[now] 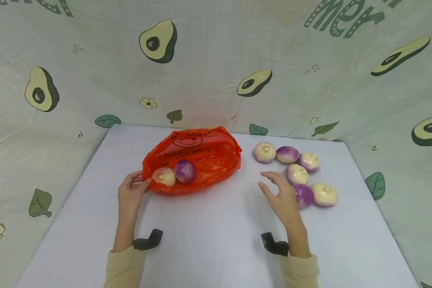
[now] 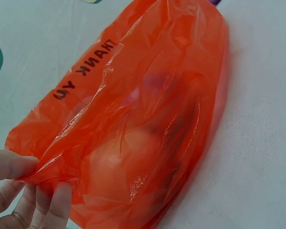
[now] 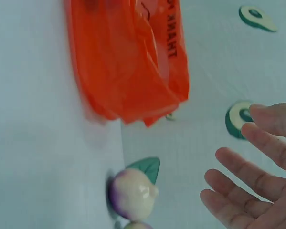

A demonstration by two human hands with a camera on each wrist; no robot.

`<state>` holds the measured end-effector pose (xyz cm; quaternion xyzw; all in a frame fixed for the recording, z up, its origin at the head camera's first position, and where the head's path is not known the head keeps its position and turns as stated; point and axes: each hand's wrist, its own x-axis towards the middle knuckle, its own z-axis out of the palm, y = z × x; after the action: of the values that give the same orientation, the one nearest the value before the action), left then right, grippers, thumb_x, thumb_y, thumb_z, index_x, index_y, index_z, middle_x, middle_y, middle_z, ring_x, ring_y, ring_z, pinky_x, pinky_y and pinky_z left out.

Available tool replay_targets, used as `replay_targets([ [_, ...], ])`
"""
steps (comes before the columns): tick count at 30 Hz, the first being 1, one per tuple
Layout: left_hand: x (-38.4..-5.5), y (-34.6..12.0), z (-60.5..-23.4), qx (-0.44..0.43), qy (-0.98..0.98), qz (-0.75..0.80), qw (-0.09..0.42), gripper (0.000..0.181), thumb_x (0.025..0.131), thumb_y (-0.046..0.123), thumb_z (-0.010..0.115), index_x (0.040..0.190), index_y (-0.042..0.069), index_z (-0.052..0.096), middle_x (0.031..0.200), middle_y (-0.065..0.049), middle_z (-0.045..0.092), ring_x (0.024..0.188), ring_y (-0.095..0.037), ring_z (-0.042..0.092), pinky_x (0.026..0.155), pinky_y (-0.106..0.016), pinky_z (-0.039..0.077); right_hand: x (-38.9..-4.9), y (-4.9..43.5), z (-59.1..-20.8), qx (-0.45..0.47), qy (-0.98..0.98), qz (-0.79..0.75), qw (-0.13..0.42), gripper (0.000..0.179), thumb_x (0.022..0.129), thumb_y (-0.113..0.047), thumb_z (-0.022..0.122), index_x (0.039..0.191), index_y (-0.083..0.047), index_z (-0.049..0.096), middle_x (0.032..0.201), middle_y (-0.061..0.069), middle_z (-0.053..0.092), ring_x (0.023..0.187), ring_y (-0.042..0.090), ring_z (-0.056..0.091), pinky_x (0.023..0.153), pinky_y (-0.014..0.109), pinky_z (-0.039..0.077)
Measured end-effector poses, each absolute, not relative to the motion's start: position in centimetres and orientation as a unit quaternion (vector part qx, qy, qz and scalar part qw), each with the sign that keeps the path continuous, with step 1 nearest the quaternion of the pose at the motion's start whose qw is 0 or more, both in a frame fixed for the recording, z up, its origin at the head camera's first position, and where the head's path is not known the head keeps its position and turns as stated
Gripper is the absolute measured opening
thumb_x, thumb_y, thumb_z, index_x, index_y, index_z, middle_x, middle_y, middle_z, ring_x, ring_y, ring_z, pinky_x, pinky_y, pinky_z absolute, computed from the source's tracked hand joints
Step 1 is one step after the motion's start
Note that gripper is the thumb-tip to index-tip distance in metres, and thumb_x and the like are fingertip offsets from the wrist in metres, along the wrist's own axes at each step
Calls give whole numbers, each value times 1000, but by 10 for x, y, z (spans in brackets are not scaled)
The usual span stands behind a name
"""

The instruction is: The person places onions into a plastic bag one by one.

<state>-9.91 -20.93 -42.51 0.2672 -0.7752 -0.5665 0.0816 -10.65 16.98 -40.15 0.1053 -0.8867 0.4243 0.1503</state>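
Note:
A red plastic bag [image 1: 216, 164] with black print lies with its mouth spread on the table. Inside it, side by side, are a pale turnip [image 1: 164, 176] and a purple turnip [image 1: 185, 171]. My left hand [image 1: 131, 192] pinches the bag's left edge between thumb and fingers; the left wrist view shows the thin film [image 2: 109, 143] bunched in that grip. To the right of the bag, my right hand [image 1: 282, 196] is raised over the table, fingers apart and holding nothing. It partly covers a purple turnip [image 1: 304, 196] in the head view.
Several more purple-and-white turnips, among them a pale one [image 1: 325, 195] and one at the back [image 1: 264, 152], lie grouped on the right of the white table [image 1: 209, 240]. Behind the table hangs a cloth [image 1: 209, 52] printed with avocados and leaves.

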Motion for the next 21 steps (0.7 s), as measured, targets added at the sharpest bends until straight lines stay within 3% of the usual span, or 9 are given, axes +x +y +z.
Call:
replay_targets([
  [4,-99,-209,-426,260,-771,-573,96,40,89,29,61,125,11,54,114,-11,56,85,-10,56,67,-7,50,-102,186,-406,78,-885,428,164,31,83,-10,68,113,-5,62,116,10,61,109,21,54,90,4,35],
  [12,-100,-209,-426,264,-774,-569,86,39,90,27,60,126,13,53,116,-10,56,86,-9,56,69,-8,49,-95,213,-415,14,-890,411,198,33,79,-6,71,112,-3,63,119,13,59,115,26,50,96,3,26],
  [15,-100,-209,-424,269,-775,-566,78,40,90,27,59,127,14,53,117,-9,55,85,-5,55,70,-7,49,-92,220,-417,-1,-889,408,208,34,78,-4,71,111,-1,63,119,15,58,114,29,49,98,13,31],
  [21,-100,-208,-423,265,-778,-564,82,38,91,25,59,127,13,53,115,-9,56,82,-4,55,70,-8,50,-89,233,-422,-31,-887,409,211,37,76,-2,73,111,3,61,122,23,52,116,39,44,99,53,32],
])
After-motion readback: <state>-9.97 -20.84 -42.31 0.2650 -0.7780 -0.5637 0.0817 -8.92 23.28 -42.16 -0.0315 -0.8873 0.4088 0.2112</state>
